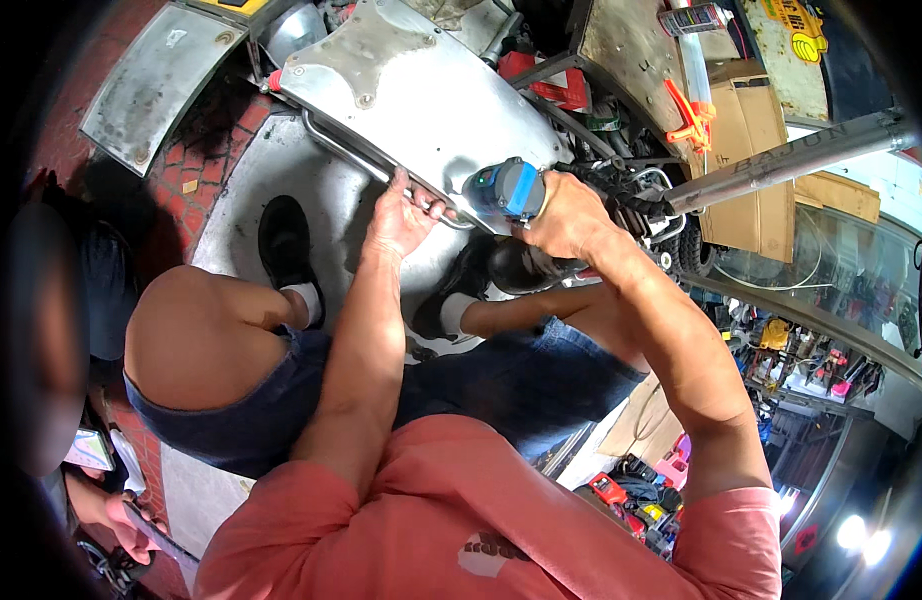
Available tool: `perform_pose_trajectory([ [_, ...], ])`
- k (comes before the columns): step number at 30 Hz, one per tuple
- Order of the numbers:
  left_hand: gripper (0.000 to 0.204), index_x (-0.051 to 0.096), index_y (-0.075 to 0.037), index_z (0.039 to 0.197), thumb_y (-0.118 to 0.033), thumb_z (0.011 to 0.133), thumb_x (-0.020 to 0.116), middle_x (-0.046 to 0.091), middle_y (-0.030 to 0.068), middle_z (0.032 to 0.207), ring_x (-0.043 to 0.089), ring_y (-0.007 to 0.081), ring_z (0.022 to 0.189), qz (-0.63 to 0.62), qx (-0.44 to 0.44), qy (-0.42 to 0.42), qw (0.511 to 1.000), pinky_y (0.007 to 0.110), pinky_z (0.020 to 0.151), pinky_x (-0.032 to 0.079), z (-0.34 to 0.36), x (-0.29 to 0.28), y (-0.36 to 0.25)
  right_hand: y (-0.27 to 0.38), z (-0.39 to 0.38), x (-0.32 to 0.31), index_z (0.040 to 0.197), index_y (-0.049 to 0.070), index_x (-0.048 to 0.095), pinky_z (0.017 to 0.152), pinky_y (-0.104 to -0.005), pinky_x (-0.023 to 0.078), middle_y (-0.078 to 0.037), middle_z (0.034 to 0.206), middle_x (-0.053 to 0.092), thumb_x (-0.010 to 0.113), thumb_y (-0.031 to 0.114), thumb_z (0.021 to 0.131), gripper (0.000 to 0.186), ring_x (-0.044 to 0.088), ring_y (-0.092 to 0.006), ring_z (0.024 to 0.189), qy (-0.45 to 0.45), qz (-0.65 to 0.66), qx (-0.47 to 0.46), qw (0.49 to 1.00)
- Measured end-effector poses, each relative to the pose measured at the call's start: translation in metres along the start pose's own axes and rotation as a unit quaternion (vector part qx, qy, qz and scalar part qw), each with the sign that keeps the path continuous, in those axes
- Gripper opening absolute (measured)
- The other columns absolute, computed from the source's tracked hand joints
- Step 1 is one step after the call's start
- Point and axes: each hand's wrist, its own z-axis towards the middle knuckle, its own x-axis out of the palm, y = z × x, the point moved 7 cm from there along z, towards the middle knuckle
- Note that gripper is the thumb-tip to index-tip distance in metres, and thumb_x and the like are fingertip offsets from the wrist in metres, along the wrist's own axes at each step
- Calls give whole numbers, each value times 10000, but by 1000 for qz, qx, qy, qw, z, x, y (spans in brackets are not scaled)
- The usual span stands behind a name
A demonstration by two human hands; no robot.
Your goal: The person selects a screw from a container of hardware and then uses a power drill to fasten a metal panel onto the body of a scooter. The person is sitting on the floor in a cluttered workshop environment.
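My right hand (566,215) is wrapped round the grip of a blue and black cordless drill (506,188). The drill sits low over the near edge of a large silver metal panel (411,95), and its tip is hard to make out. To its left, my left hand (409,212) comes up at the same edge with its fingers curled round the rim. A bent metal tube handle (331,142) runs along that edge, with a red end piece (273,80) at the panel's left corner.
A second metal panel (161,80) lies at the upper left over red paving. At the right are a cardboard box (746,160), an orange caulking gun (689,120) and a long metal pole (801,165). Another person's hand (131,525) shows at the lower left.
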Motion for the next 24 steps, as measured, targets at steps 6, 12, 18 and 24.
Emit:
perform_pose_trajectory([
  [6, 403, 611, -115, 1061, -511, 992, 633, 498, 12, 675, 540, 261, 705, -5, 2, -17, 1000, 568, 823, 518, 1, -2, 2, -3, 5, 1, 1029, -46, 749, 922, -422, 561, -273, 1016, 735, 728, 244, 766, 393, 721, -383, 1044, -3, -13, 4, 1000],
  [12, 483, 611, -114, 918, -576, 1028, 522, 500, -9, 682, 551, 256, 728, 4, -5, -20, 1000, 578, 830, 505, 1, 2, 3, -11, 11, 6, 999, -6, 754, 891, -419, 565, -251, 980, 736, 782, 267, 732, 383, 720, -380, 1002, -15, -1, -28, 1000],
  [18, 458, 630, -119, 981, -576, 988, 597, 503, -13, 694, 549, 246, 742, 10, -4, -17, 1000, 583, 838, 510, 1, 4, 3, -13, 11, 7, 977, 3, 751, 889, -416, 567, -240, 972, 741, 796, 276, 727, 373, 723, -374, 1007, -11, 9, -15, 1000],
  [24, 439, 599, -116, 962, -554, 987, 616, 515, 8, 701, 558, 262, 741, 2, -7, -13, 1000, 589, 833, 514, 1, -1, 3, -9, 10, 8, 986, -6, 750, 896, -421, 567, -248, 959, 740, 765, 249, 744, 352, 728, -375, 996, -9, -22, -26, 999],
])
